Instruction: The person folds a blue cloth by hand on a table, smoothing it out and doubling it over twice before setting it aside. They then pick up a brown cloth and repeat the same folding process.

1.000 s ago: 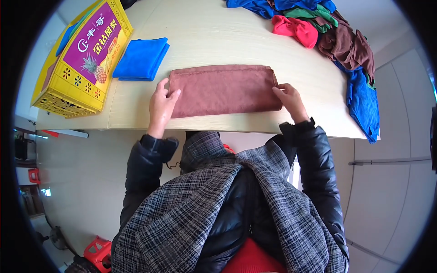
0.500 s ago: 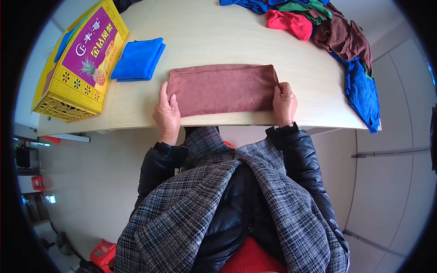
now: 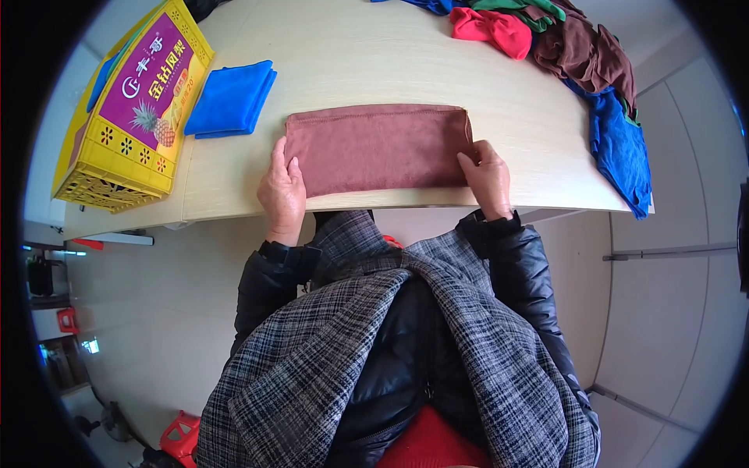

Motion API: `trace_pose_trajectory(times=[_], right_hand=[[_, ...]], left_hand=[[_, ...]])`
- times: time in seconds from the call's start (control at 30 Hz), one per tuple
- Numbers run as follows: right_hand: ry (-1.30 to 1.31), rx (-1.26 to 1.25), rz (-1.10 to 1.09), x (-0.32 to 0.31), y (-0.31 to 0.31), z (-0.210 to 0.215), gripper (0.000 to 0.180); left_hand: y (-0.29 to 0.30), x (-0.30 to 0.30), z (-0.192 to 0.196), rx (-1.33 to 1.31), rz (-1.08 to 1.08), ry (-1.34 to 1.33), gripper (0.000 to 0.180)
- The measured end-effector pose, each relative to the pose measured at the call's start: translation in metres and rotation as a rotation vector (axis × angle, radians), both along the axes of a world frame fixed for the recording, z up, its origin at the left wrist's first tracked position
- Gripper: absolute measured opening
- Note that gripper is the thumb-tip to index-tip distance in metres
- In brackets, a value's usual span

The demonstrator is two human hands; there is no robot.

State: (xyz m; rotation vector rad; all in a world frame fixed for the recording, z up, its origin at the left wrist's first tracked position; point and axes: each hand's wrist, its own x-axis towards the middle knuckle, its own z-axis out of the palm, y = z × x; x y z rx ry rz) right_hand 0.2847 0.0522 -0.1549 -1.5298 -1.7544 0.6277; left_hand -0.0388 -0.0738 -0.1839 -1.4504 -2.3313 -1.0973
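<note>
A brown cloth (image 3: 374, 150), folded into a long rectangle, lies flat near the table's front edge. Along its left end rests my left hand (image 3: 281, 195), fingers straight and thumb apart, touching the side. At the opposite end my right hand (image 3: 490, 178) pinches the cloth's edge, thumb on top and fingers curled at the side. A folded blue cloth (image 3: 230, 99) lies farther back to the left, apart from both hands.
A yellow plastic crate (image 3: 117, 168) with a purple panel stands at the table's left, cloths inside. Crumpled brown cloth (image 3: 589, 58), red cloth (image 3: 491, 30) and blue cloth (image 3: 620, 148) pile at the right, the blue hanging toward the front edge. A red stool (image 3: 181, 437) is on the floor.
The whole scene shifts slightly in view. My right hand has loosened its curl a little and its thumb lies farther onto the brown cloth; the left hand stays at its end.
</note>
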Motion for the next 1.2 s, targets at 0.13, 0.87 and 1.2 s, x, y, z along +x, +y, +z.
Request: trace_pose_trajectory(times=[0.13, 0.87, 1.2], right_hand=[[-0.157, 0.123, -0.012, 0.004, 0.000, -0.016, 0.015], [-0.432, 0.243, -0.075, -0.005, -0.016, -0.014, 0.025], [-0.466, 0.255, -0.076, 0.002, -0.015, -0.020, 0.031]], left_hand=[[0.001, -0.001, 0.000, 0.023, -0.014, 0.005, 0.048], [0.015, -0.004, 0.013, -0.039, -0.037, 0.016, 0.055], [0.018, -0.016, 0.004, 0.023, -0.136, 0.061, 0.055]])
